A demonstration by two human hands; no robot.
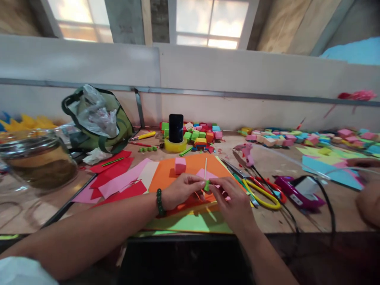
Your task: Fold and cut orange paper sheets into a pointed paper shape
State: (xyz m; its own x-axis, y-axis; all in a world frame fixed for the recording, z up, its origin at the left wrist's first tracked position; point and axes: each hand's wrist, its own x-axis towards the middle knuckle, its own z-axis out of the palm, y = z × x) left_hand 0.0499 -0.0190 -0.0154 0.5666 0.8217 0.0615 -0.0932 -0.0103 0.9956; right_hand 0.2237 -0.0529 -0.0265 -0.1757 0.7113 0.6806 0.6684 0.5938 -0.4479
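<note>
the left hand [178, 194] and right hand [236, 204] are pinching a small green piece [207, 185] between narrowed fingertips, probably because something so little needs steadying from both sides. it is sitting above the orange sheet [164, 174], near a pink cube [180, 165]. a phone [176, 127] is standing in yellow tape [175, 146], seemingly for propping it upright.

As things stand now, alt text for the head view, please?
Two bare hands, left and right, pinch a small green piece above orange paper; a pink cube, scissors and a phone sit nearby.
</note>
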